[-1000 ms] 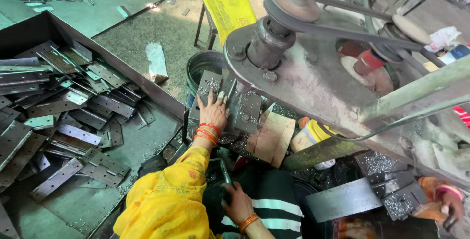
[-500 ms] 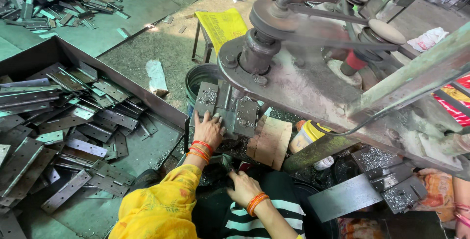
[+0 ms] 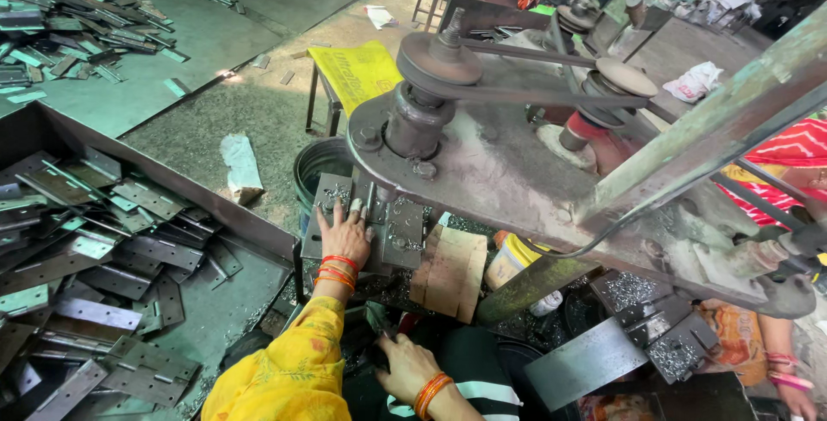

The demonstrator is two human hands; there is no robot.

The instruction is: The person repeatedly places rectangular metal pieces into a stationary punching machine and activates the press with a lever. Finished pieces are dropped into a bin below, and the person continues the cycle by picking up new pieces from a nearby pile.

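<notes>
Left hand flat and spread, fingers pressing grey metal plates on the press bed under the machine arm, right hand low near the lap, fingers curled around a small dark piece, grip unclear, wooden block just beside the plates, tray of hinge blanks further left

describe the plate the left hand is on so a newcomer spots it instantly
Start at the big belt-driven machine arm crossing the middle. Under its pulley end lies a small bed of grey metal plates; the left hand presses flat on the hinge plate at the bed's left edge. Unlike the loose hinges in the tray, it lies on the machine.
</notes>
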